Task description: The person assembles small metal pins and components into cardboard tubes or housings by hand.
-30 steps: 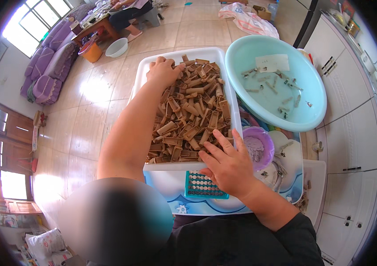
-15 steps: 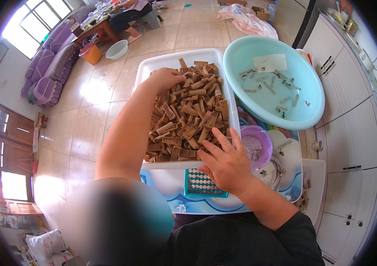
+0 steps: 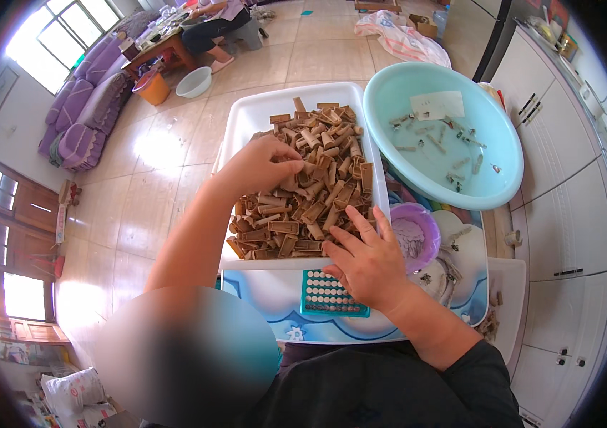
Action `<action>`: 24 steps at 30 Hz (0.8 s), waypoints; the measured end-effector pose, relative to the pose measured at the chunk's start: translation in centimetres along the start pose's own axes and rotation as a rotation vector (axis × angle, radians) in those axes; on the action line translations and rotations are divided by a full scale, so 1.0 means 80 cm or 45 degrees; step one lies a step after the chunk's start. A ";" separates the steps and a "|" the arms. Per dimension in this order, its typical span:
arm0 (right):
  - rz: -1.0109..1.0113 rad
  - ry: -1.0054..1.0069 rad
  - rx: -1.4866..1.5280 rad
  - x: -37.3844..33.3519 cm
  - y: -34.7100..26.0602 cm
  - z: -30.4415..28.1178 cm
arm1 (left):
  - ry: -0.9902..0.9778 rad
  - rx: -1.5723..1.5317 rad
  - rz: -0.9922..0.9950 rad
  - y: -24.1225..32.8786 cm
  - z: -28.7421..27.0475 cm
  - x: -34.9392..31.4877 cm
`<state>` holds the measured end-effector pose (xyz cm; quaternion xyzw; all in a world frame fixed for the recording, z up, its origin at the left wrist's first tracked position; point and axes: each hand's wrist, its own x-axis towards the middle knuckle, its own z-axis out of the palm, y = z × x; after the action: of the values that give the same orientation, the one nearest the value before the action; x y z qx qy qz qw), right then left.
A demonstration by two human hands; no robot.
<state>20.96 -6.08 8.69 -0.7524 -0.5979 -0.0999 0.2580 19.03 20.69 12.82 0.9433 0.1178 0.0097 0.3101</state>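
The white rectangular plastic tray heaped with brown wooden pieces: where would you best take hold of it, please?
Probably by the two long side rims of the white rectangular plastic tray, one hand from each side. The rims are raised and bare, the brown wooden pieces fill its middle, and the turquoise round plastic basin crowds the right edge.

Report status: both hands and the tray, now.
Left hand down on the brown wooden pieces in the white tray, fingers curled. Right hand spread at the near rim, fingertips on the pieces. Teal basin alongside, not blocking.

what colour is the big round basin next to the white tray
Light turquoise; the big round plastic basin shows in the head view.
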 end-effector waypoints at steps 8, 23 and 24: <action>-0.005 -0.006 0.011 -0.001 0.001 0.003 | 0.393 -0.056 0.008 -0.036 -0.024 0.052; -0.029 0.032 -0.002 -0.003 0.004 0.009 | -0.095 -0.017 -0.024 -0.026 0.041 0.032; -0.034 0.042 -0.002 -0.003 0.004 0.008 | -0.070 0.056 0.079 -0.024 0.040 0.017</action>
<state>21.09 -6.00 7.96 -0.7429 -0.6033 -0.1163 0.2658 20.26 20.64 9.01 0.9531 0.0803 -0.0092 0.2918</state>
